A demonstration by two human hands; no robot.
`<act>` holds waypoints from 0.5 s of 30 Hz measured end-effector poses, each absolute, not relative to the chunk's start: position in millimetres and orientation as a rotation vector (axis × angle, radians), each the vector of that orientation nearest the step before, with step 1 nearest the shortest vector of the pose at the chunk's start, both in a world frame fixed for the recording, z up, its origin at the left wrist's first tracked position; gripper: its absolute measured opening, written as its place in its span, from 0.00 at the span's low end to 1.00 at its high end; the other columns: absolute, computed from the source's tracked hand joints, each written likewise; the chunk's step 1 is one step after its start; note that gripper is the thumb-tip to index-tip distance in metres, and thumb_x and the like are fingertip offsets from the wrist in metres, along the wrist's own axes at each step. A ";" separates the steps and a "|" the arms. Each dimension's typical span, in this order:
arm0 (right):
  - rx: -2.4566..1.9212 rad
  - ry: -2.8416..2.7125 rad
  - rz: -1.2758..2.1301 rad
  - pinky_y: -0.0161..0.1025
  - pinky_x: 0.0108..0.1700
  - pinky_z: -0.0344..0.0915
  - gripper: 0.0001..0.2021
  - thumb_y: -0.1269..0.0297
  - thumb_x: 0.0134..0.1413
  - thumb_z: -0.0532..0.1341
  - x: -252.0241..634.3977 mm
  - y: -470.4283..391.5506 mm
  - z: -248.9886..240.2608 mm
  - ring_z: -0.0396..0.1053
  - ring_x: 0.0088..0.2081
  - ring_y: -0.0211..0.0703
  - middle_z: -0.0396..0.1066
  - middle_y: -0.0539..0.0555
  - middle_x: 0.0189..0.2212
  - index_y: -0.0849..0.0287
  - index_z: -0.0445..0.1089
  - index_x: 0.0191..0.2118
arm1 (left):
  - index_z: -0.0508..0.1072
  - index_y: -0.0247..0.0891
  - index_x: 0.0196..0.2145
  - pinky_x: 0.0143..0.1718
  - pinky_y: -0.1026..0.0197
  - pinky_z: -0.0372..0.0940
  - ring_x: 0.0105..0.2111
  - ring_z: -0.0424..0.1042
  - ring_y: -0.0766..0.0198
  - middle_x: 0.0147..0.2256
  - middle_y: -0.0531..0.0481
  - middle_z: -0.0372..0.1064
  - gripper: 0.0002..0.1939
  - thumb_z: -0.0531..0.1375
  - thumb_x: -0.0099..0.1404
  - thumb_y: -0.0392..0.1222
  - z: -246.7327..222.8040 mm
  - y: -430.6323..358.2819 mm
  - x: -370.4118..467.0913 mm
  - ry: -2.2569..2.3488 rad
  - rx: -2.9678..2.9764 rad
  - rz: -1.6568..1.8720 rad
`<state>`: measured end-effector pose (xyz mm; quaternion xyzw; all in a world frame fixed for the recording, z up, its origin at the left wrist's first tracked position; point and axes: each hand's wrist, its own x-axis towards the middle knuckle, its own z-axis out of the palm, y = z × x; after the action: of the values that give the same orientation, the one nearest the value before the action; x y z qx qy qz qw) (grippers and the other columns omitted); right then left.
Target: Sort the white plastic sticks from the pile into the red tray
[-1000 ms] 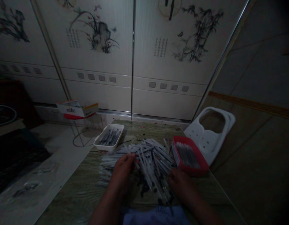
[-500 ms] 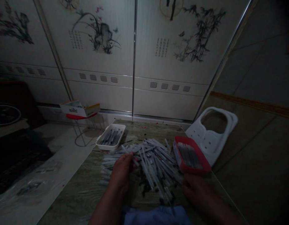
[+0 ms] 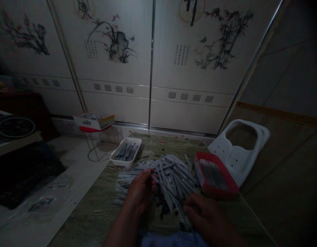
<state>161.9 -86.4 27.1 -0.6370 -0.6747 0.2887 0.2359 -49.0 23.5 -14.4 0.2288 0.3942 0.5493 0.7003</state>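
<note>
In the dim head view, a loose pile of clear pen barrels (image 3: 174, 171) covers the middle of the table. At the pile's near left side my left hand (image 3: 140, 190) is closed, thumb and fingers pinching a clear pen barrel (image 3: 154, 177). My right hand (image 3: 203, 212) is a fist in front of the pile. A thin dark stick, like a pen refill (image 3: 171, 190), runs from the left hand's barrel to the right fingers; its ends are hard to make out. Small black pieces (image 3: 162, 207) lie between the hands.
A white tray (image 3: 113, 161) of pens stands at the table's back left. On the right, a red box (image 3: 232, 187) holds more pen barrels. Beyond it leans a white plastic chair (image 3: 241, 157). A printed carton (image 3: 89, 122) rests on a red stool at back left.
My right hand has moved left and inward, from beside the red box toward my left hand. The left hand still pinches a barrel. The whole view has shifted slightly.
</note>
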 end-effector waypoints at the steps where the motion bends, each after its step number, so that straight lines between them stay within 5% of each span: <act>1: -1.742 -1.861 0.793 0.34 0.29 0.54 0.10 0.60 0.60 0.55 161.3 -85.4 26.7 0.67 0.28 0.39 0.70 0.47 0.24 0.57 0.69 0.30 | 0.74 0.34 0.39 0.23 0.69 0.64 0.22 0.69 0.71 0.30 0.48 0.73 0.08 0.63 0.65 0.41 -15.0 23.7 -49.2 0.873 0.510 1.225; 15: -1.744 -1.826 0.801 0.35 0.30 0.55 0.10 0.60 0.60 0.56 147.4 -74.7 32.3 0.68 0.29 0.40 0.71 0.48 0.25 0.57 0.68 0.30 | 0.73 0.35 0.38 0.22 0.69 0.64 0.22 0.68 0.71 0.30 0.50 0.73 0.09 0.64 0.64 0.42 -12.4 19.5 -45.9 0.833 0.525 1.199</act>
<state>147.4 -74.7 32.3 -0.6384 -0.6685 0.2933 0.2438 -45.9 19.5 -12.4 0.2367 0.3759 0.5413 0.7139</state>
